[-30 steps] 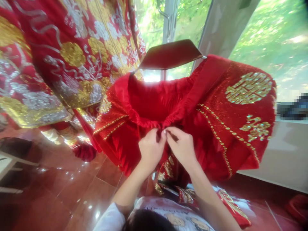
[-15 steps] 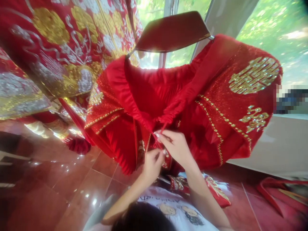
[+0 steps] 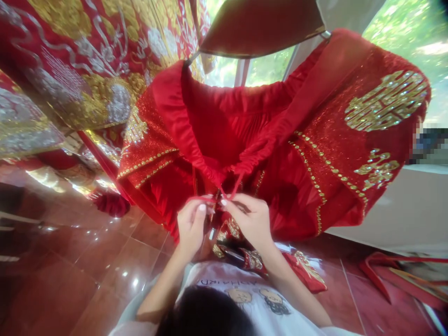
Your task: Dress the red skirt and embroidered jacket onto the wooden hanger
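A red skirt (image 3: 280, 163) with a gathered waistband, gold beading and sequin motifs hangs by its waist from the clips of a hanger (image 3: 266, 28). At the front of the waistband a thin red drawstring (image 3: 235, 185) comes out. My left hand (image 3: 192, 219) pinches one length of it, drawn out to the left. With thumb and fingers closed, my right hand (image 3: 250, 217) grips the drawstring close to where the strands cross. Both hands are just below the waistband, a short gap apart. The string's ends are partly hidden by my fingers.
Left of the skirt hangs a red garment (image 3: 115, 70) with gold and silver embroidery. A window (image 3: 402, 42) is behind, above a pale wall (image 3: 395, 205). On the tiled floor (image 3: 115, 266) stands a red-framed object (image 3: 378, 275) at right. Red embroidered cloth (image 3: 308, 275) lies below my right arm.
My left hand has moved left and up, away from my right hand, drawing a length of drawstring out sideways. The skirt and hanger appear slightly larger and higher in view.
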{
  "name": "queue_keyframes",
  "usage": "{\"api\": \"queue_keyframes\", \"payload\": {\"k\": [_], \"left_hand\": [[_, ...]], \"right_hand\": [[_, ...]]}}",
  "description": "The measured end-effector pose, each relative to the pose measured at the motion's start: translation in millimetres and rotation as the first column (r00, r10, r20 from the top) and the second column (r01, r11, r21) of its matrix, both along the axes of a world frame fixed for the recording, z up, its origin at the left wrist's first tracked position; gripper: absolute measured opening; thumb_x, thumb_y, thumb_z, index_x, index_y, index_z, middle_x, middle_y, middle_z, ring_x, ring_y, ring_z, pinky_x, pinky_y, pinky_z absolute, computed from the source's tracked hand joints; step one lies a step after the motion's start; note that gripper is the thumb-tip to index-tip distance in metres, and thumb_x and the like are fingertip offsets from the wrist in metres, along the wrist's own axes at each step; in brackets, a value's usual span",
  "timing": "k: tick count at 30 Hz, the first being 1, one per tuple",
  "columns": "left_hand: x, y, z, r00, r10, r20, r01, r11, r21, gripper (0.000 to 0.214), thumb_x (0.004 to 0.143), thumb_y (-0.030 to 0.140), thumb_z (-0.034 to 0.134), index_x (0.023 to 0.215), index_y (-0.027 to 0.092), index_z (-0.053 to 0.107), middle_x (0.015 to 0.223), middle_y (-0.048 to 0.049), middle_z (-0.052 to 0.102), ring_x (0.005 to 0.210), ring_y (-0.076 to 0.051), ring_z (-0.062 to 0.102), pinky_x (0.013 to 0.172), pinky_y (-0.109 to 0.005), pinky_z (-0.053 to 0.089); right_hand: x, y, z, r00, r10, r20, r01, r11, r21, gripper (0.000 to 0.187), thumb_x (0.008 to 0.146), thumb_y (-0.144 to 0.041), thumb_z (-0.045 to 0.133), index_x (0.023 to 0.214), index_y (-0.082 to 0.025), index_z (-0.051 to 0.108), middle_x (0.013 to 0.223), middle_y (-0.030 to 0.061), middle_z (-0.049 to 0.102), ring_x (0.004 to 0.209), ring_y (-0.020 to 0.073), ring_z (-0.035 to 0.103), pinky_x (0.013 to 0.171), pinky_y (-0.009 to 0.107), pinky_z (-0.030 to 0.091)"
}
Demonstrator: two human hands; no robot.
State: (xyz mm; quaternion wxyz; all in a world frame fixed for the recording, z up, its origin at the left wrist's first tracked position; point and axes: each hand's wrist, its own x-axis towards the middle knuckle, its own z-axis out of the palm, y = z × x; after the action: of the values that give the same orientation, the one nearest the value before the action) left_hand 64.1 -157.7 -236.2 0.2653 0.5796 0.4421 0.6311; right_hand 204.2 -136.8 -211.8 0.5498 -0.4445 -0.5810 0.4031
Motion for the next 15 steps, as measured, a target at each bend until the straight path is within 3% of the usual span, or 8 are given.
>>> {"api": "queue_keyframes", "payload": {"k": [3, 6, 9, 12, 15], "left_hand": [[3, 6, 19.8, 0.924, 0.153, -0.351, -0.039, 0.949, 0.311, 0.014, 0.09, 0.017, 0.056, 0.088, 0.017, 0.07, 0.09, -0.0035, 0.073, 0.082, -0.012, 0.068, 0.076, -0.022, 0.054], [13, 17, 34.7, 0.873, 0.23, -0.43, -0.046, 0.916, 0.398, 0.008, 0.086, 0.016, 0.062, 0.086, 0.016, 0.07, 0.084, -0.0016, 0.072, 0.077, -0.01, 0.066, 0.072, -0.02, 0.053], [20, 24, 38.6, 0.9, 0.259, -0.35, -0.152, 0.941, 0.304, 0.008, 0.081, 0.018, 0.068, 0.074, 0.016, 0.066, 0.072, 0.0013, 0.061, 0.066, -0.007, 0.058, 0.061, -0.017, 0.048], [24, 25, 34.1, 0.97, 0.212, -0.119, -0.207, 0.977, 0.052, 0.019, 0.077, 0.022, 0.071, 0.075, 0.017, 0.053, 0.068, 0.0048, 0.051, 0.057, -0.006, 0.051, 0.054, -0.016, 0.043], [23, 25, 30.0, 0.967, 0.01, 0.256, 0.04, 0.981, -0.191, 0.025, 0.079, 0.025, 0.069, 0.087, 0.019, 0.047, 0.077, 0.0023, 0.06, 0.063, -0.008, 0.06, 0.058, -0.018, 0.048]], "right_hand": [[-3, -1, -1.7, 0.989, -0.052, 0.14, 0.031, 0.988, 0.148, 0.017, 0.079, -0.025, 0.061, 0.069, -0.015, 0.07, 0.061, 0.001, 0.064, 0.05, 0.0078, 0.053, 0.053, 0.018, 0.044], [-3, -4, 0.5, 0.973, -0.104, 0.205, 0.049, 0.965, 0.256, 0.017, 0.08, -0.02, 0.058, 0.069, -0.015, 0.07, 0.059, -0.0002, 0.063, 0.048, 0.0063, 0.049, 0.053, 0.017, 0.042], [-3, -7, 1.1, 0.962, -0.124, 0.243, 0.047, 0.952, 0.302, 0.018, 0.082, -0.018, 0.056, 0.069, -0.014, 0.068, 0.059, -0.0005, 0.062, 0.048, 0.0058, 0.048, 0.051, 0.016, 0.04], [-4, -9, -1.1, 0.957, -0.128, 0.259, 0.035, 0.941, 0.335, 0.019, 0.082, -0.014, 0.053, 0.069, -0.014, 0.067, 0.058, -0.0009, 0.061, 0.047, 0.0055, 0.047, 0.05, 0.016, 0.039], [-6, -9, -3.1, 0.962, -0.11, 0.249, 0.018, 0.939, 0.345, 0.018, 0.083, -0.013, 0.054, 0.069, -0.014, 0.064, 0.06, -0.001, 0.061, 0.048, 0.0053, 0.047, 0.051, 0.016, 0.039]]}}
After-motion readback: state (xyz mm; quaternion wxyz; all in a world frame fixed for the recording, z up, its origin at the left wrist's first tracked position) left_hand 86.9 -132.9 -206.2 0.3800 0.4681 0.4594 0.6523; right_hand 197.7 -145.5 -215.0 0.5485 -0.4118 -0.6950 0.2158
